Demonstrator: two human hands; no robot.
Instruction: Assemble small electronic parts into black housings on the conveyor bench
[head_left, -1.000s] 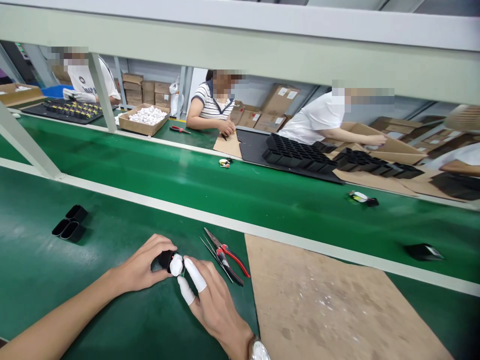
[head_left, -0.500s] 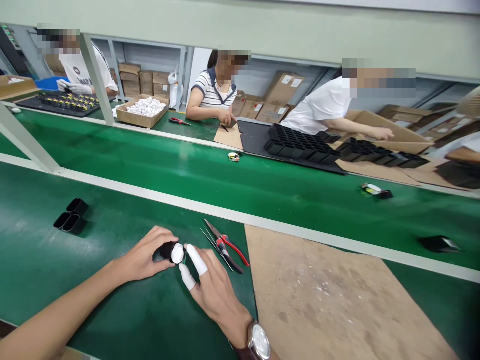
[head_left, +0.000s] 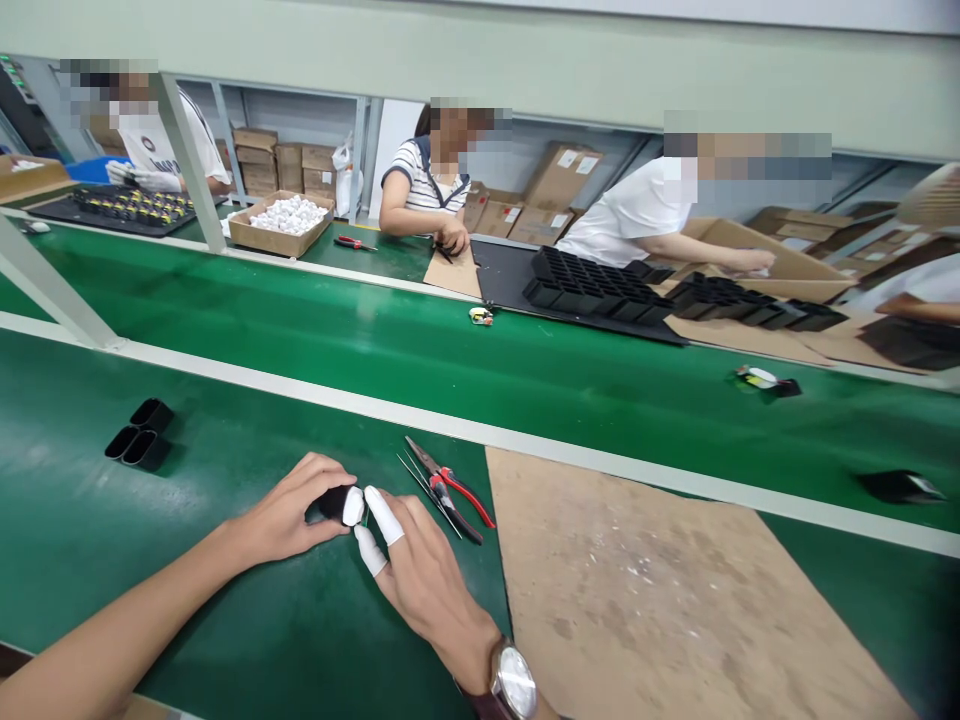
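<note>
the left hand (head_left: 300,510) grips a black casing (head_left: 334,502) between its thumb and fingers, holding it on its side just above or on the tabletop (head_left: 247,620); which of the two, i cannot tell. a white piece (head_left: 352,506) shows at the casing's right end, facing the right hand (head_left: 427,570). the thumb and forefinger of that hand wear white finger covers (head_left: 385,517), and their tips come together at the white piece and a thin green sliver (head_left: 364,519) beside it; whether these fingers pinch or only touch, i cannot tell. a wristwatch (head_left: 516,680) sits on the right wrist.

just beyond the right hand, pliers (head_left: 459,500) with red and black handles lie with their jaws pointing away, slim metal tweezers (head_left: 431,497) alongside them. to the right is a stained cardboard sheet (head_left: 637,600). three black cups (head_left: 142,447) stand grouped well to the left. past a pale rail (head_left: 300,387), small parts lie on a green belt (head_left: 360,330), and co-workers sit along its far side.
</note>
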